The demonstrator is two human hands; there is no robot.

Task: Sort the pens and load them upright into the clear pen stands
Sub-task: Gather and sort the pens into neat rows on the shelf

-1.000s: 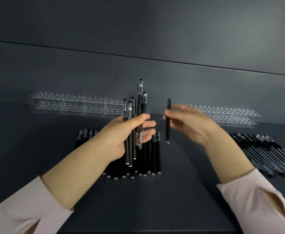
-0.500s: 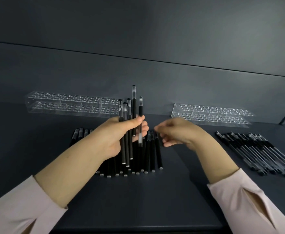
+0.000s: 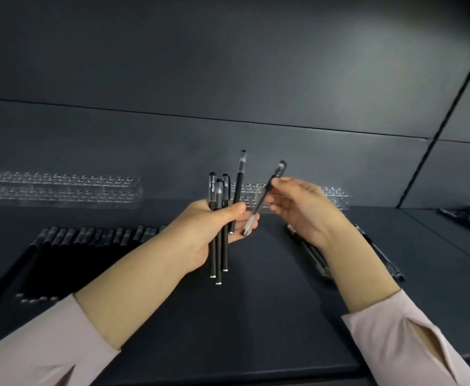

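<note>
1. Black was the colour of nearly everything in play. The left hand (image 3: 203, 235) gripped a bundle of slim black pens (image 3: 218, 257), thumb curled across their fronts and fingers wrapped behind. They stood roughly upright above the dark matte surface (image 3: 256, 316).
2. One pen of that bundle rose higher than the others, with a clear section at its top. A shorter one carried white lettering near its upper end.
3. The right hand (image 3: 306, 213) pinched a single black pen (image 3: 259, 207) between thumb and fingertips, close to its upper end.
4. That pen was tilted, its top leaning right. A pale translucent section near its lower end sat just beside the left hand's fingertips. Whether it touched them could not be told.
5. A long clear acrylic pen stand (image 3: 61, 188), dotted with rows of holes, lay at the far left of the surface against the dark wall.
6. A second clear pen stand (image 3: 336, 195) sat far and right of centre, partly hidden behind both hands.
7. A row of black pens (image 3: 89, 236) lay flat, side by side, on the left of the surface, nearer than the left stand.
8. A few more dark pens (image 3: 313, 254) lay flat beneath the right forearm, and a further heap of pens (image 3: 467, 218) lay at the far right edge.
9. Pale pink sleeves (image 3: 33, 346) covered both arms, stopping short of the wrists.
</note>
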